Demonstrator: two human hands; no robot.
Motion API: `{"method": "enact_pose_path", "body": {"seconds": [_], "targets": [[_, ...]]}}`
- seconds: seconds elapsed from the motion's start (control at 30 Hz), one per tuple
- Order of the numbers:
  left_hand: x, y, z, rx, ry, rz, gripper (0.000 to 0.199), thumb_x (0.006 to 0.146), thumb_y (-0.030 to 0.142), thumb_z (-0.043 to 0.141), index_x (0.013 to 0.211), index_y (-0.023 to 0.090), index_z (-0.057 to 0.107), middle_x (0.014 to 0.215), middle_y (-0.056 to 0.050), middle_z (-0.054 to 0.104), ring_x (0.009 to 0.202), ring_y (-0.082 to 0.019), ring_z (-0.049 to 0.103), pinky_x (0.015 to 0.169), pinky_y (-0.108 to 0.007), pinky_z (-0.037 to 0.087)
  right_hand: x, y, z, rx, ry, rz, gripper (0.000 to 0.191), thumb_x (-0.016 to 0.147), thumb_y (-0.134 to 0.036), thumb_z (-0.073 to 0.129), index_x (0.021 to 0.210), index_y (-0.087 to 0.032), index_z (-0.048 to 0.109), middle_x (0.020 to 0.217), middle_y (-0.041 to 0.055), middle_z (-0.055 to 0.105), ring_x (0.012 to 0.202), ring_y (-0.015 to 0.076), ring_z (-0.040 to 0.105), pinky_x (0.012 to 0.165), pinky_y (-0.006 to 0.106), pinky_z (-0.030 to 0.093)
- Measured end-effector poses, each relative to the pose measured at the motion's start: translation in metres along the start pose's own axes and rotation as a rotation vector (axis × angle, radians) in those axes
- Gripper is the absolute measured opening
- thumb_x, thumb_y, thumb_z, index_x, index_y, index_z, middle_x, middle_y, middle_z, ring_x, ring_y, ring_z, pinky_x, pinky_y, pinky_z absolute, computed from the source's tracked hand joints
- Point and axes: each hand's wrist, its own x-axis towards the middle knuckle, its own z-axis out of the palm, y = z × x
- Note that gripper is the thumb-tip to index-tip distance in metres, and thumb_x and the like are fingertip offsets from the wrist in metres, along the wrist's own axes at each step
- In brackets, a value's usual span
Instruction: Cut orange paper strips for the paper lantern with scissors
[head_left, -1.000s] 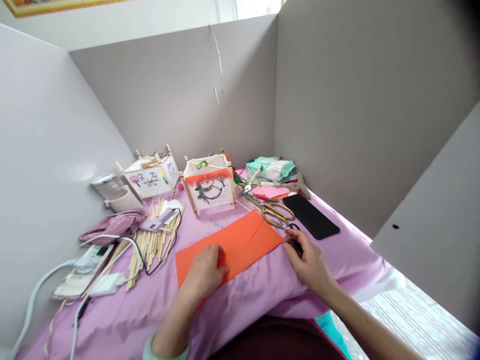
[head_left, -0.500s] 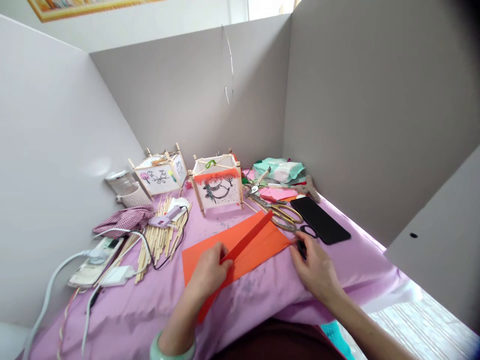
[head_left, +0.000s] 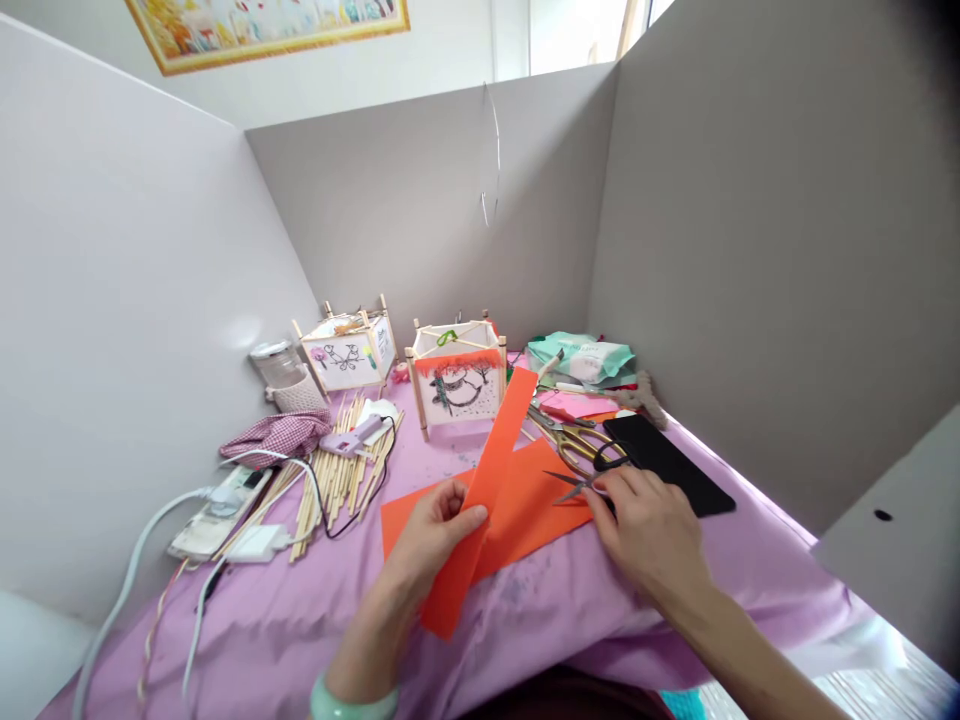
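My left hand (head_left: 435, 525) pinches a long orange paper strip (head_left: 496, 455) between thumb and fingers. The strip is raised at a slant, its far end up near the lantern. Below it an orange paper sheet (head_left: 536, 515) lies on the purple cloth, partly covered by the strip and my hand. My right hand (head_left: 652, 525) is closed on small black-handled scissors (head_left: 566, 484). Their blades are parted and point left over the sheet's right corner, clear of the strip. Larger gold-handled scissors (head_left: 574, 440) lie just beyond.
A stick-framed paper lantern (head_left: 459, 390) stands at the back middle, another paper lantern (head_left: 345, 362) to its left. Wooden sticks (head_left: 334, 480), a glue gun (head_left: 351, 438) and a power strip (head_left: 221, 515) with cables occupy the left. A black phone (head_left: 667, 465) lies right, near a wipes pack (head_left: 581, 357).
My left hand has lifted the strip and turned it more upright. The small scissors, mostly hidden before, now show parted blades in my right hand. The camera view has shifted.
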Motion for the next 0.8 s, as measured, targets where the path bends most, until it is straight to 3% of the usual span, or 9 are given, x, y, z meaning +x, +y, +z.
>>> {"method": "enact_pose_path", "body": {"seconds": [0.1, 0.17, 0.23, 0.37, 0.43, 0.5, 0.57, 0.67, 0.8], "targets": [[0.004, 0.004, 0.005, -0.031, -0.029, -0.003, 0.023, 0.069, 0.03, 0.067, 0.076, 0.017, 0.049, 0.066, 0.002, 0.058, 0.056, -0.009, 0.051, 0.054, -0.02, 0.037, 0.016, -0.012, -0.009, 0.247, -0.013, -0.012, 0.027, 0.089, -0.036, 0.044, 0.077, -0.017, 0.06, 0.08, 0.0072, 0.061, 0.079, 0.0217, 0.054, 0.071, 0.034, 0.036], [0.008, 0.009, 0.009, -0.034, -0.046, 0.003, 0.024, 0.068, 0.03, 0.068, 0.076, 0.016, 0.05, 0.066, 0.002, 0.058, 0.056, -0.009, 0.051, 0.054, -0.021, 0.037, 0.029, -0.023, -0.013, 0.57, -0.09, -0.025, 0.026, 0.089, -0.038, 0.043, 0.083, -0.019, 0.06, 0.085, 0.0053, 0.062, 0.081, 0.0189, 0.056, 0.072, 0.031, 0.039], [0.013, 0.015, 0.013, -0.028, -0.074, 0.03, 0.025, 0.067, 0.031, 0.069, 0.076, 0.016, 0.05, 0.066, 0.002, 0.057, 0.056, -0.009, 0.051, 0.055, -0.021, 0.038, 0.044, -0.036, -0.013, 0.894, -0.179, 0.067, 0.027, 0.089, -0.042, 0.042, 0.09, -0.02, 0.059, 0.085, 0.0034, 0.063, 0.074, 0.0162, 0.057, 0.066, 0.027, 0.042], [0.03, 0.029, 0.016, 0.016, -0.14, 0.068, 0.028, 0.066, 0.033, 0.07, 0.075, 0.015, 0.051, 0.067, 0.001, 0.058, 0.058, -0.01, 0.053, 0.056, -0.022, 0.039, 0.076, -0.052, 0.003, 1.32, -0.2, 0.24, 0.027, 0.081, -0.044, 0.053, 0.083, -0.018, 0.055, 0.065, -0.0017, 0.054, 0.056, 0.0111, 0.049, 0.054, 0.023, 0.039], [0.04, 0.035, 0.014, 0.0, -0.098, 0.078, 0.029, 0.07, 0.038, 0.065, 0.084, 0.015, 0.054, 0.071, -0.001, 0.06, 0.062, -0.012, 0.056, 0.058, -0.023, 0.042, 0.089, -0.053, 0.018, 1.466, -0.154, 0.313, 0.027, 0.076, -0.044, 0.057, 0.077, -0.018, 0.053, 0.06, -0.0033, 0.051, 0.051, 0.0093, 0.044, 0.049, 0.022, 0.035], [0.051, 0.04, 0.01, -0.063, -0.047, 0.092, 0.037, 0.076, 0.042, 0.056, 0.104, 0.018, 0.053, 0.073, -0.002, 0.062, 0.064, -0.014, 0.058, 0.058, -0.025, 0.043, 0.097, -0.051, 0.034, 1.545, -0.12, 0.382, 0.028, 0.074, -0.044, 0.059, 0.077, -0.018, 0.053, 0.059, -0.0038, 0.049, 0.048, 0.0081, 0.04, 0.044, 0.02, 0.03], [0.062, 0.042, 0.005, -0.098, -0.092, 0.145, 0.04, 0.075, 0.035, 0.055, 0.112, 0.018, 0.052, 0.079, -0.004, 0.065, 0.068, -0.015, 0.06, 0.062, -0.027, 0.044, 0.098, -0.049, 0.047, 1.569, -0.087, 0.42, 0.028, 0.074, -0.045, 0.058, 0.077, -0.018, 0.052, 0.056, -0.0046, 0.047, 0.047, 0.0079, 0.039, 0.043, 0.02, 0.028], [0.075, 0.037, 0.001, -0.021, -0.164, 0.289, 0.032, 0.072, 0.025, 0.059, 0.102, 0.015, 0.059, 0.09, -0.008, 0.065, 0.073, -0.016, 0.06, 0.068, -0.03, 0.046, 0.092, -0.047, 0.06, 1.494, -0.05, 0.419, 0.028, 0.076, -0.045, 0.056, 0.076, -0.018, 0.05, 0.054, -0.0055, 0.044, 0.045, 0.008, 0.038, 0.043, 0.021, 0.029], [0.081, 0.025, 0.003, 0.213, -0.157, 0.541, 0.02, 0.073, 0.024, 0.064, 0.091, 0.015, 0.064, 0.092, -0.008, 0.061, 0.082, -0.017, 0.057, 0.079, -0.032, 0.044, 0.081, -0.048, 0.064, 1.233, -0.043, 0.253, 0.022, 0.081, -0.04, 0.051, 0.075, -0.019, 0.049, 0.058, -0.0046, 0.044, 0.052, 0.0102, 0.04, 0.049, 0.022, 0.032]]}}
